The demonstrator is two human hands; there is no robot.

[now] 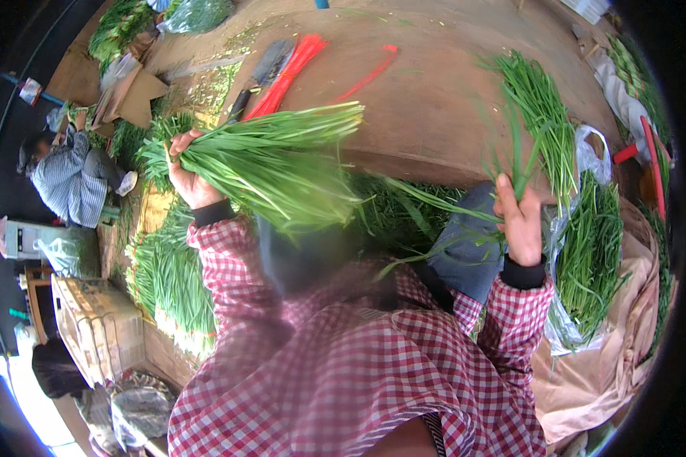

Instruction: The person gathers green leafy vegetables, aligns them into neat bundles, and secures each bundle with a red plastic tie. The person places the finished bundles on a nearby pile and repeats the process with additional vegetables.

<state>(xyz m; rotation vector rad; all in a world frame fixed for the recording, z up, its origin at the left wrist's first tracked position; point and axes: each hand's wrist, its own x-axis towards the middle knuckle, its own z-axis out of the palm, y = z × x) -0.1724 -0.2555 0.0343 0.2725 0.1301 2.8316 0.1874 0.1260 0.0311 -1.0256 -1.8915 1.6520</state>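
My left hand (190, 174) grips a thick bunch of long green leaves (274, 154), which look like garlic chives, near one end; the pale stem ends fan out to the right. In my right hand (515, 214), several loose leaves (520, 154) are pinched between thumb and fingers, some trailing left over my knee. Just beyond that hand a pile of the same greens (540, 114) lies on the brown board (434, 97). Red plastic ties (291, 74) and a broad-bladed knife (268, 65) lie side by side on the board's far left, with one loose red tie (371, 74) to their right.
Bundled greens (174, 268) are stacked at my left. An open plastic bag of greens (589, 257) stands at my right. Loose leaves (406, 211) cover the space by my knees. Another person (71, 177) sits at the far left, near a plastic crate (97, 325) and cardboard (131, 94).
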